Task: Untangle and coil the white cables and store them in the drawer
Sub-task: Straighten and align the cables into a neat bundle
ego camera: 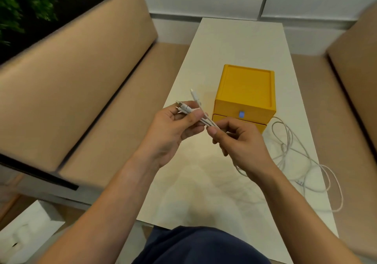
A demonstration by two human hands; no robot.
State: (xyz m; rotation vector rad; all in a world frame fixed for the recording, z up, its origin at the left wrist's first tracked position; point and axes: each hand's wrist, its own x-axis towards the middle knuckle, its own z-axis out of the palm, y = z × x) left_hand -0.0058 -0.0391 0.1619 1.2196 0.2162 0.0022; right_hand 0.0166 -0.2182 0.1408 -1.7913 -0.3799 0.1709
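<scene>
My left hand (173, 127) pinches a bunch of white cable ends (189, 108) above the white table (234, 45); their plugs stick out up and to the left. My right hand (238, 139) grips the same cables just to the right of the left hand. From the right hand the white cables (295, 157) trail down and lie in loose tangled loops on the table's right side. A yellow drawer box (245, 89) stands on the table behind my hands. Its drawers look shut, and my right hand hides part of the lower drawer (259, 126).
Tan cushioned benches run along both sides of the table, left (71, 76) and right (350, 64). A white wall closes the far end. A white object (26, 229) sits at the lower left. My dark blue clothing (204, 245) is at the table's near edge.
</scene>
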